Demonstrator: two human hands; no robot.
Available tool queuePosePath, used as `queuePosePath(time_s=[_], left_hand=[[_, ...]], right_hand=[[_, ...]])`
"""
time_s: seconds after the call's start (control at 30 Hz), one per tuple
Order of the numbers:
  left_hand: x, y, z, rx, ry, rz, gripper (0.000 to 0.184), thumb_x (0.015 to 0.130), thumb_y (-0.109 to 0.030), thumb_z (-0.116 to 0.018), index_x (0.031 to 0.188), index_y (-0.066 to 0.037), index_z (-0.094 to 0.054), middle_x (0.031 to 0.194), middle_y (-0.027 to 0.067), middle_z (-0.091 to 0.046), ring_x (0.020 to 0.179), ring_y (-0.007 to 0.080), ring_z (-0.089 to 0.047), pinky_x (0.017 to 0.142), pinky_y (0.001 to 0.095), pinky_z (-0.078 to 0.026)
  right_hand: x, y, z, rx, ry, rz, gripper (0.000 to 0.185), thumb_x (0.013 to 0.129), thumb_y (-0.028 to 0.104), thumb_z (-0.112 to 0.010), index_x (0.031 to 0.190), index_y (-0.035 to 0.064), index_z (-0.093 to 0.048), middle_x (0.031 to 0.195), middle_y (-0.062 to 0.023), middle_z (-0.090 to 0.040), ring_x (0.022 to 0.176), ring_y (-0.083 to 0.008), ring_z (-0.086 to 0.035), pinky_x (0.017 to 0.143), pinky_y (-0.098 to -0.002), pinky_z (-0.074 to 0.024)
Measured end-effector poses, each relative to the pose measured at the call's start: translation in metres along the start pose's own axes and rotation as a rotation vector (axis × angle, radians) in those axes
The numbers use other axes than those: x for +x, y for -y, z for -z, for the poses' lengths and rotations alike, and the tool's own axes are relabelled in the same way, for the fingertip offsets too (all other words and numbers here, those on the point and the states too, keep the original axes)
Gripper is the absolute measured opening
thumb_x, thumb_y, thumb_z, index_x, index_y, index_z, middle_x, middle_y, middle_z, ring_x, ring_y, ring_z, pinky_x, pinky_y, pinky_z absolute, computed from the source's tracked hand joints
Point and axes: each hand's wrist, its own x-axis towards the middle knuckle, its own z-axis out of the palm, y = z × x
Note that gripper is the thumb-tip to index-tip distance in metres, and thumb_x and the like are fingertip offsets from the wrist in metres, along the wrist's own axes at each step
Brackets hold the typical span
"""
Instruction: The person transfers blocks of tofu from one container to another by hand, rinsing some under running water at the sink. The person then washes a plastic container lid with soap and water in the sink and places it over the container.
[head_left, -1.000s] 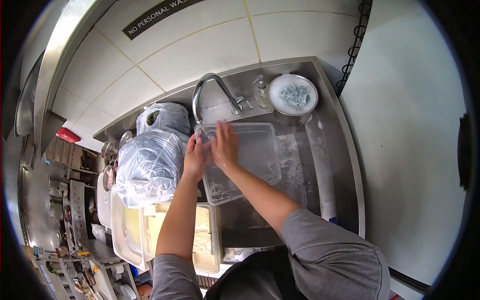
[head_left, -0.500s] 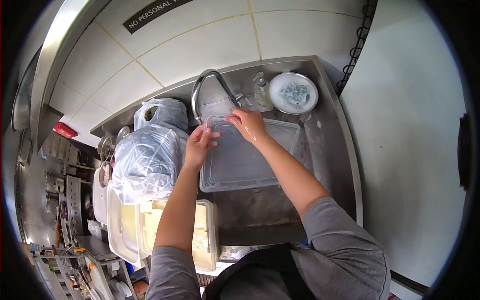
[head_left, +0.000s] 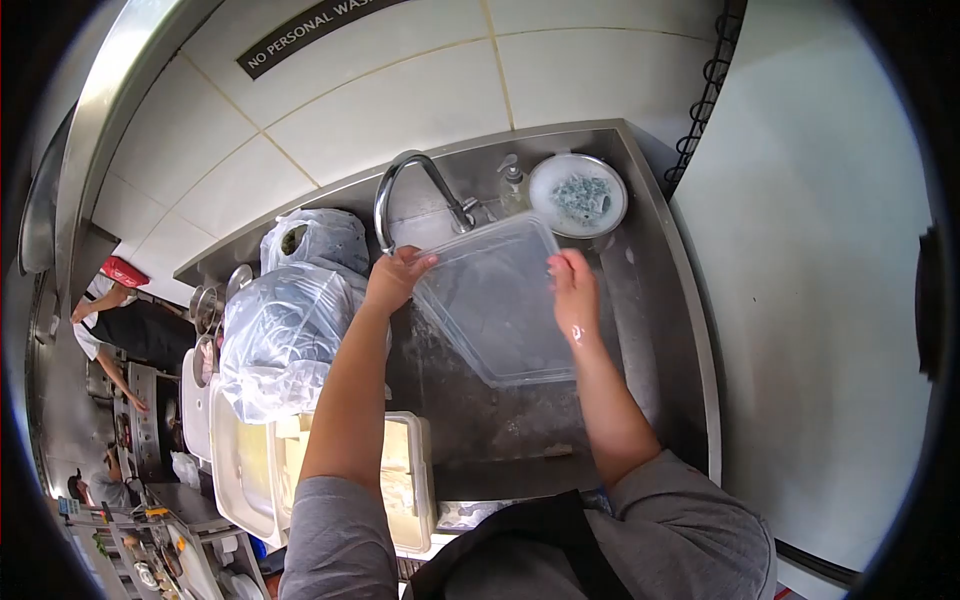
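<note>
A clear rectangular plastic lid [head_left: 495, 300], wet and tilted, is held over the sink [head_left: 480, 425]. My left hand [head_left: 396, 278] is closed on its left upper corner, thumb on top. At the opposite edge, my right hand [head_left: 574, 290] has its fingers curled against the rim; soap suds cling to that wrist. The curved tap [head_left: 408, 165] stands just behind my left hand. Beyond the lid are a pump bottle [head_left: 512, 185], partly hidden by it, and a round bowl [head_left: 610, 215] of foamy water with a greenish scouring pad [head_left: 583, 198] in it.
Left of the sink sit bulging plastic bags [head_left: 290, 330] and a white tub [head_left: 405, 470] of pale yellow blocks. A tall pale panel [head_left: 800, 300] closes off the right. In the kitchen at far left, a person in a dark apron [head_left: 150, 330] stands by the stove.
The lid has turned and tilted, its right side swinging up and nearer the bowl. My right hand moved from the top edge to the right edge. People have come into view at left.
</note>
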Motion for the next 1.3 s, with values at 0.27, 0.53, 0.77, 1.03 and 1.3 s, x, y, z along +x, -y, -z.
queuePosePath(time_s=[0.27, 0.53, 0.77, 1.03, 1.3], left_hand=[[-0.015, -0.033, 0.025, 0.297, 0.343, -0.075, 0.039, 0.082, -0.040, -0.063, 0.101, -0.006, -0.065, 0.083, 0.0154, -0.067, 0.082, 0.0251, -0.064, 0.074, 0.0340, -0.048], [-0.066, -0.016, 0.019, -0.791, 0.463, 0.268, 0.043, 0.092, -0.017, -0.049, 0.134, -0.014, -0.039, 0.116, 0.0084, -0.058, 0.092, 0.0202, -0.062, 0.080, 0.0331, -0.050], [-0.094, 0.010, 0.004, -0.797, -0.082, 0.375, 0.025, 0.097, -0.022, -0.044, 0.116, -0.007, -0.048, 0.099, 0.0072, -0.059, 0.078, 0.0173, -0.061, 0.063, 0.0278, -0.053], [-0.129, -0.017, 0.026, -0.817, -0.331, 0.417, 0.017, 0.094, -0.015, -0.047, 0.109, -0.005, -0.049, 0.087, 0.0045, -0.055, 0.072, 0.0091, -0.055, 0.053, 0.0233, -0.052], [-0.182, -0.034, 0.066, -0.697, -0.499, 0.397, 0.026, 0.086, -0.004, -0.059, 0.110, -0.005, -0.050, 0.083, 0.0031, -0.055, 0.063, 0.0081, -0.054, 0.052, 0.0212, -0.048]], right_hand=[[-0.005, -0.041, -0.008, 0.381, 0.025, -0.276, 0.022, 0.096, 0.026, -0.045, 0.097, 0.0071, -0.056, 0.078, -0.0032, -0.061, 0.069, -0.0112, -0.056, 0.062, -0.0273, -0.0447], [0.019, -0.001, -0.112, -0.289, 0.295, 0.169, 0.027, 0.088, 0.031, -0.054, 0.107, 0.0123, -0.058, 0.108, -0.0096, -0.060, 0.102, -0.0299, -0.057, 0.084, -0.0465, -0.0417], [-0.036, 0.023, -0.171, -0.186, 0.422, 0.557, 0.052, 0.087, 0.031, -0.055, 0.132, 0.0082, -0.041, 0.143, -0.0121, -0.030, 0.127, -0.0372, -0.035, 0.101, -0.0547, -0.0282], [-0.030, 0.036, -0.180, 0.118, 0.490, 0.671, 0.041, 0.089, 0.024, -0.053, 0.129, 0.0146, -0.048, 0.137, -0.0140, -0.041, 0.126, -0.0346, -0.038, 0.104, -0.0460, -0.0292], [0.101, -0.041, -0.155, -0.380, 0.182, 0.080, 0.035, 0.080, 0.003, -0.051, 0.114, 0.0011, -0.043, 0.112, -0.0261, -0.054, 0.109, -0.0424, -0.050, 0.095, -0.0477, -0.0376]])
